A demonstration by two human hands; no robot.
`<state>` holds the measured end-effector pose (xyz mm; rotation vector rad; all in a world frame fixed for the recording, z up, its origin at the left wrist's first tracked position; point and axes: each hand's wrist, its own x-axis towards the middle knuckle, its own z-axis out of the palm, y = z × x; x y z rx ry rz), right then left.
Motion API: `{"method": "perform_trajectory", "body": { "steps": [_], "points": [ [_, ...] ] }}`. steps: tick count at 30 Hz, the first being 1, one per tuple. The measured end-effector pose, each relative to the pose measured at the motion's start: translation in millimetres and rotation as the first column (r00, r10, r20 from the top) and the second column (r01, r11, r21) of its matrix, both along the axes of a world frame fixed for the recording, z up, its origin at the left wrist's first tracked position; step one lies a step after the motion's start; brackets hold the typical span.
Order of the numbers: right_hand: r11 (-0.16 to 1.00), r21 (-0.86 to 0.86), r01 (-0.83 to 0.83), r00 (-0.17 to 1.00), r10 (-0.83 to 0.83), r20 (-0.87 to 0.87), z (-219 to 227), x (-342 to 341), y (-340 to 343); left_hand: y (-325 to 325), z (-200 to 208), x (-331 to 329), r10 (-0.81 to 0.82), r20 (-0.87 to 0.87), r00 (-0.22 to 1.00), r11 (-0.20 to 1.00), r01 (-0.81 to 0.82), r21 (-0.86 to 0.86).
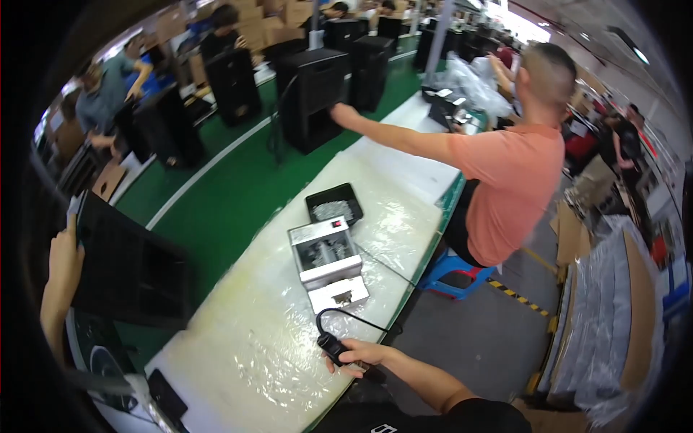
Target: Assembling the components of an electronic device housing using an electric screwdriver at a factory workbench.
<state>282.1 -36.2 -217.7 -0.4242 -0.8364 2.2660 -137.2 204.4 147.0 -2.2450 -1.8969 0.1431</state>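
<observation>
At the left, my left hand (63,256) is closed over the upper edge of a large black speaker cabinet (133,263), which stands tilted in view. Its fingers lie along the cabinet's rim and are partly hidden. My right hand (357,355) is wrapped around a black corded electric screwdriver (333,347) above the padded table. A black cable loops from the tool's end; its other end is mostly covered by my hand. Just beyond it sits a grey metal screw feeder (326,254) with a red switch. Behind that is a black tray (338,203) of small screws.
The long table (253,346) has a plastic-covered foam top. Across it, a person in an orange shirt (516,191) sits on a blue stool (455,276), one hand on another speaker cabinet (312,94). More cabinets line the green conveyor (224,184). Wrapped sheets (599,317) stand at right.
</observation>
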Motion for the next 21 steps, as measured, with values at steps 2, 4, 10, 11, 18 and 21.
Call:
{"method": "perform_trajectory", "body": {
  "steps": [2, 4, 10, 11, 18, 21],
  "points": [
    [0.999, 0.037, 0.029, 1.000, -0.029, -0.003, 7.5, -0.7, -1.4, 24.8, -2.3, -8.7, -0.086, -0.259, 0.962, 0.971, 0.140, 0.195],
    [0.997, 0.063, 0.038, 0.998, -0.041, 0.042, 7.0, 0.0, -2.9, 49.4, -8.3, -22.5, -0.087, -0.501, 0.861, 0.887, 0.295, 0.354],
    [0.998, 0.039, 0.047, 0.994, -0.050, 0.099, 9.9, -5.2, -5.5, 98.5, -79.3, -27.8, -0.433, -0.012, 0.901, 0.751, 0.368, 0.548],
    [0.998, 0.041, 0.052, 0.991, -0.057, 0.118, 8.3, -7.0, -5.3, 108.7, -85.9, -24.7, -0.467, -0.085, 0.880, 0.693, 0.424, 0.583],
    [0.998, 0.060, 0.028, 0.968, -0.042, 0.248, 11.7, -16.3, -1.5, 130.9, -108.8, 11.0, -0.228, -0.207, 0.951, 0.677, 0.308, 0.669],
    [0.994, 0.057, 0.091, 0.949, -0.104, 0.296, 12.1, -18.1, -2.6, 100.7, -133.4, 23.5, -0.321, 0.097, 0.942, 0.700, 0.167, 0.694]
  ]
}}
